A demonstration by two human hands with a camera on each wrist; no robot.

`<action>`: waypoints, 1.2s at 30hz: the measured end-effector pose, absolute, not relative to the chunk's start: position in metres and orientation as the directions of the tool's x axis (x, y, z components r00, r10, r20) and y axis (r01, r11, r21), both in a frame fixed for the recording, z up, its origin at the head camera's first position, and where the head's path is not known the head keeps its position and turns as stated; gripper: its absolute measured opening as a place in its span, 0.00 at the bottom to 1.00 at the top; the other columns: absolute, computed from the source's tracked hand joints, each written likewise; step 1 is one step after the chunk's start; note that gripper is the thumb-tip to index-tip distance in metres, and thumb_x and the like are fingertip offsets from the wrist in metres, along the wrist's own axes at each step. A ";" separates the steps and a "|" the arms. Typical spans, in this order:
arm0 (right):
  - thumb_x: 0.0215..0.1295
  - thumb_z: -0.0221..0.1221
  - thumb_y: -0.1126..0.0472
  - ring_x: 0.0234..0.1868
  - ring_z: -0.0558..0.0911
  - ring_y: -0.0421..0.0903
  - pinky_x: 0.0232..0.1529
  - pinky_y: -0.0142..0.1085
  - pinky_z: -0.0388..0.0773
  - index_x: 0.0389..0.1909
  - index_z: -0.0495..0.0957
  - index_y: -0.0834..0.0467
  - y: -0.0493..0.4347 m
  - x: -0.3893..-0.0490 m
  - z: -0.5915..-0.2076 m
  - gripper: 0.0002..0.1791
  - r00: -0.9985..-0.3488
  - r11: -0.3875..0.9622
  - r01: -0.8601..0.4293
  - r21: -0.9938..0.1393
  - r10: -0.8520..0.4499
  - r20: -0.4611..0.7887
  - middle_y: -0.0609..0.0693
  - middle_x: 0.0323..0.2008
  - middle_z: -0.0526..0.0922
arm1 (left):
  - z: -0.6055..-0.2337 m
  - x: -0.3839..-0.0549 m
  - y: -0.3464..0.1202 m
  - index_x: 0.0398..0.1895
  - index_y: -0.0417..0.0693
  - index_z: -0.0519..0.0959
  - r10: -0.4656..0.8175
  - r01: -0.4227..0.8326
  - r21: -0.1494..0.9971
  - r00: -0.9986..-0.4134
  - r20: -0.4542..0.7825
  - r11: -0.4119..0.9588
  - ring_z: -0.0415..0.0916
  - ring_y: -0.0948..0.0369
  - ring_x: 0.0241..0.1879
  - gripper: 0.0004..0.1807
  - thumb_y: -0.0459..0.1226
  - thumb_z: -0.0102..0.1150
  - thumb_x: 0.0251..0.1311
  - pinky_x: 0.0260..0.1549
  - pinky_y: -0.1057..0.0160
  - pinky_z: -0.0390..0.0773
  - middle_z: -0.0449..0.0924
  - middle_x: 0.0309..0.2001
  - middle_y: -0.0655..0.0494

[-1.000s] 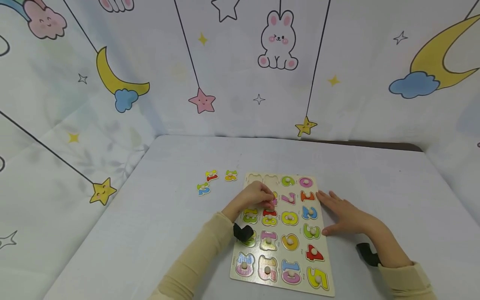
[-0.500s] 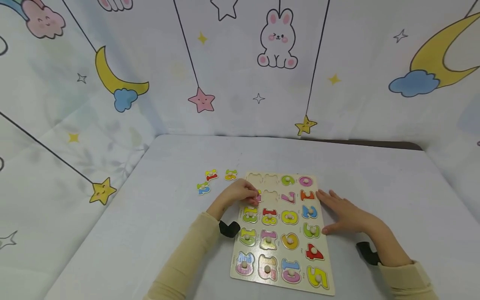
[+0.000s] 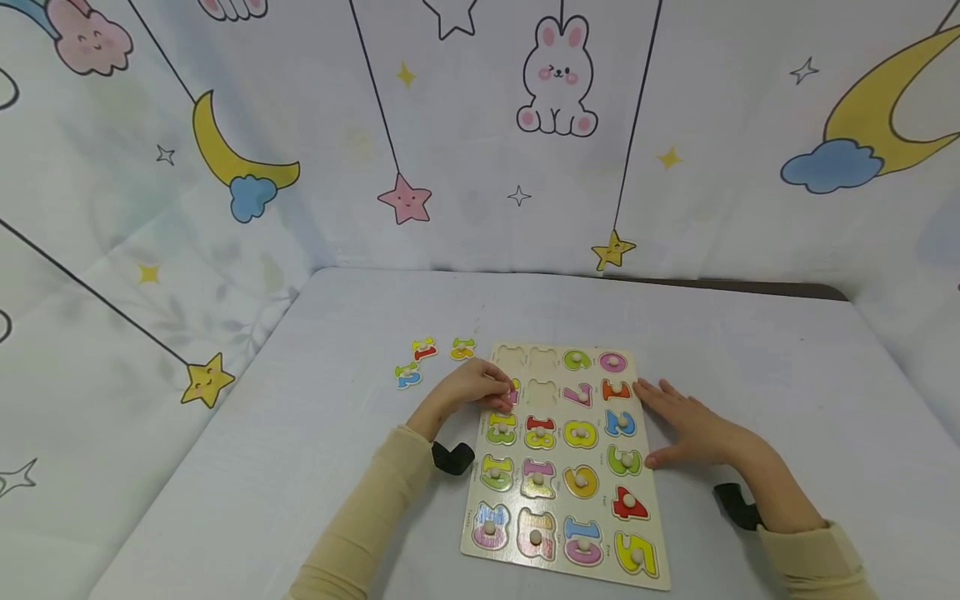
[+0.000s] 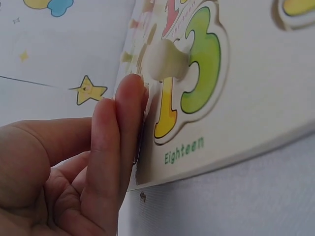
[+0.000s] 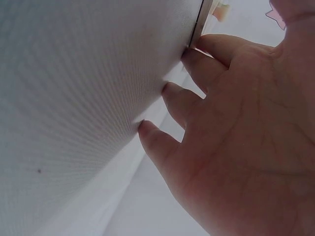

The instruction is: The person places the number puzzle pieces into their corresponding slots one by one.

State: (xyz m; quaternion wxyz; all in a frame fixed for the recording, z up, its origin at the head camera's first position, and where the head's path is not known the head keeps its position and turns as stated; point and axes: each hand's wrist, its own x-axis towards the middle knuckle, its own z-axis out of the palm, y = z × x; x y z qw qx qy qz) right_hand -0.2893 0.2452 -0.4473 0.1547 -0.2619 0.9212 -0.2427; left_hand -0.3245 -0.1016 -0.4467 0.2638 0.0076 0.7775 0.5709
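A wooden number puzzle board (image 3: 527,454) lies on the white-covered table, most recesses filled with knobbed number pieces. My left hand (image 3: 474,385) is at its upper left, fingertips pinching a pink-and-yellow number piece (image 3: 514,392) over the left recess of the second row; fingers hide most of that piece. In the left wrist view, the fingers (image 4: 106,142) are close together beside the knobbed 13 piece (image 4: 204,59). My right hand (image 3: 693,429) lies with fingers spread along the board's right edge; in the right wrist view its fingertips (image 5: 172,91) touch the cloth and the board's side.
Three loose number pieces lie left of the board: a red-and-yellow one (image 3: 423,348), a green-and-yellow one (image 3: 462,348) and a green-and-blue one (image 3: 407,375). Bare recesses (image 3: 543,358) show in the board's top two rows. A printed cloth (image 3: 465,150) hangs behind the table.
My left hand has moved left with the pink-and-yellow piece, from the second recess of the second row to the leftmost, uncovering the former. The right hand has stayed put.
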 end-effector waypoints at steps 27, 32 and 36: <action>0.39 0.72 0.43 0.67 0.45 0.68 0.60 0.66 0.43 0.69 0.53 0.67 0.244 -0.289 -0.447 0.61 -0.813 0.746 -0.408 -0.526 -0.560 -0.162 0.66 0.68 0.54 | -0.450 -0.307 -0.129 0.42 0.34 0.74 0.404 -0.206 0.916 -0.848 -0.342 0.343 0.79 0.60 0.21 0.08 0.32 0.53 0.64 0.27 0.66 0.79 0.80 0.24 0.47; 0.39 0.72 0.42 0.67 0.45 0.68 0.60 0.65 0.43 0.69 0.52 0.67 0.245 -0.290 -0.446 0.61 -0.812 0.748 -0.413 -0.519 -0.561 -0.161 0.66 0.68 0.54 | -0.455 -0.302 -0.125 0.40 0.32 0.78 0.535 -0.233 0.922 -0.759 -0.372 0.310 0.81 0.58 0.23 0.09 0.32 0.55 0.63 0.29 0.64 0.80 0.81 0.26 0.44; 0.39 0.72 0.42 0.67 0.45 0.68 0.60 0.65 0.43 0.69 0.52 0.67 0.244 -0.290 -0.446 0.61 -0.812 0.747 -0.412 -0.522 -0.561 -0.163 0.66 0.68 0.54 | -0.457 -0.299 -0.120 0.36 0.31 0.80 0.565 -0.253 0.918 -0.729 -0.388 0.304 0.81 0.58 0.23 0.08 0.31 0.57 0.61 0.30 0.64 0.81 0.81 0.25 0.45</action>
